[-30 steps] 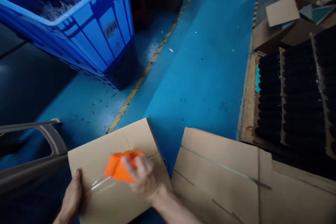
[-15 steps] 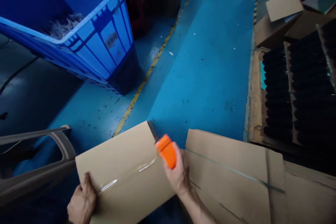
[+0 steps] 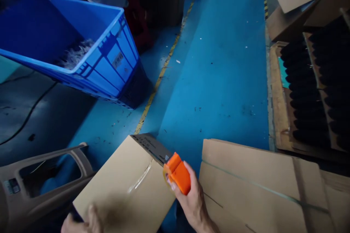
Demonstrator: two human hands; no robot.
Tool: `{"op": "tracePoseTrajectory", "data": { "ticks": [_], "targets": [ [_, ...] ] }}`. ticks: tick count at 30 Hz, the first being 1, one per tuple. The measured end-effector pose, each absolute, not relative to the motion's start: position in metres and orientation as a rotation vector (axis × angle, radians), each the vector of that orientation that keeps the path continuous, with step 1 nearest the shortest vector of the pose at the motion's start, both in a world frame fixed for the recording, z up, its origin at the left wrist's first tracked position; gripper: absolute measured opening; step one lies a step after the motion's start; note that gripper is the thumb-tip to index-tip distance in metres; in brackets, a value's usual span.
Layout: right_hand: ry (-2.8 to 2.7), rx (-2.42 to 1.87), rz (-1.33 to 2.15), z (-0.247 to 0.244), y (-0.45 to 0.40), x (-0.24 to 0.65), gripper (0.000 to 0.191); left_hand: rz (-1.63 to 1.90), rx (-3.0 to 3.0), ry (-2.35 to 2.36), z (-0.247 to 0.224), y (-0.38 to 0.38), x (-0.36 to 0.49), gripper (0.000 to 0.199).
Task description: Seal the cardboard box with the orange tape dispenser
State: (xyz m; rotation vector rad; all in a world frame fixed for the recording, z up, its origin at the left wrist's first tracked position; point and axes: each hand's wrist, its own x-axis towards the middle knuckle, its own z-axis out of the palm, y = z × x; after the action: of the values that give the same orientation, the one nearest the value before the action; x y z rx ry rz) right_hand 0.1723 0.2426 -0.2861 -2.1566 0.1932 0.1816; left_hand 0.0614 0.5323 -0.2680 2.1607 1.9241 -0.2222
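Right hand [image 3: 193, 200] clenched on orange tape dispenser [image 3: 177, 173], at far edge of cardboard box [image 3: 125, 189]. Left hand [image 3: 82, 222] blurred at near corner, grip I cannot tell. Clear tape strip [image 3: 140, 179] already across top; I judge cutting and pressing down remain. Second box [image 3: 259, 185] just beside, blue bin [image 3: 109, 62] beyond, grey plastic panel [image 3: 41, 178] left.

Dim, blue-tinted light, glare on the tape strip [image 3: 140, 179], motion blur below, wide-angle bending at edges.
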Motion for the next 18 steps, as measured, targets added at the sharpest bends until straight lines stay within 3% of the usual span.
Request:
{"op": "tracePoseTrajectory", "data": {
  "ticks": [2, 4, 9, 13, 18],
  "targets": [
    [0.047, -2.22, 0.127, -0.281, 0.242, 0.166, 0.062, -0.148, 2.04, 1.523, -0.245, 0.498, 0.106, 0.091],
    [-0.096, -2.266, 0.075, -0.277, 0.243, 0.161, 0.062, -0.344, 1.721, 1.111, -0.225, 0.464, 0.149, 0.075],
    [-0.303, -2.23, 0.099, -0.267, 0.245, 0.15, 0.069, -0.634, 1.29, 0.99, -0.203, 0.428, 0.196, 0.052],
    [-0.343, -2.212, 0.072, -0.264, 0.242, 0.139, 0.074, -0.728, 1.082, 1.076, -0.206, 0.437, 0.185, 0.059],
    [-0.444, -2.242, 0.196, -0.265, 0.236, 0.132, 0.084, -0.685, 1.287, 1.039, -0.217, 0.436, 0.171, 0.066]
  ]
}}
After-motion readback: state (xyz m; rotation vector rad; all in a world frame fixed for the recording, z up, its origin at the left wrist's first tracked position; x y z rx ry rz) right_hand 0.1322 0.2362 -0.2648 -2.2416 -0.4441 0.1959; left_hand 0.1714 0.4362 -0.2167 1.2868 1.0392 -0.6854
